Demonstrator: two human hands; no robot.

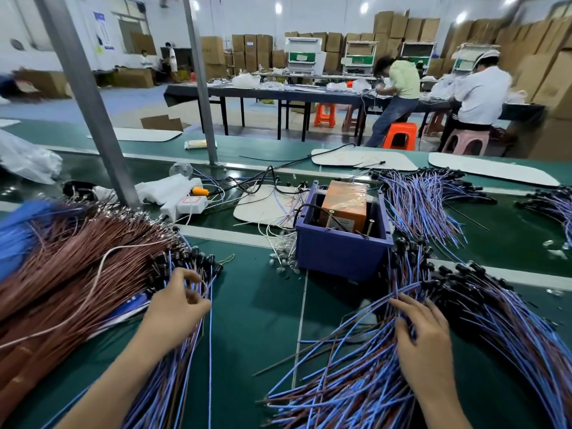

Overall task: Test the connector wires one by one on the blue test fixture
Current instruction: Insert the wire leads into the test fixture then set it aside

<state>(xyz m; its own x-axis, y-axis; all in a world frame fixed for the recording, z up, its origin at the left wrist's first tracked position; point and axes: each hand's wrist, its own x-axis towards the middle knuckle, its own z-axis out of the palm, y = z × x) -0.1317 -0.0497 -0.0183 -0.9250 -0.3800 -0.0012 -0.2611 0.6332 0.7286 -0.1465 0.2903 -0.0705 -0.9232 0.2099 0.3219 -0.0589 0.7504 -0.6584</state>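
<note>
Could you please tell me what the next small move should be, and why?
Probably lift the left hand, drawing the blue wire it pinches out of the left bundle toward the blue test fixture: both hands are apart from the fixture, and the right hand rests on the right pile.

Stacked cardboard boxes (402, 29), orange stools (399, 136)

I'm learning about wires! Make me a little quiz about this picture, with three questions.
1. True or false: the blue test fixture is lying upside down.
2. What sits inside the fixture? A) an orange block B) a banana C) a teddy bear
3. Fill in: the right hand rests on a pile of blue and ____ wires.

Key: 1 false (its open top faces up); 2 A; 3 brown.
</note>
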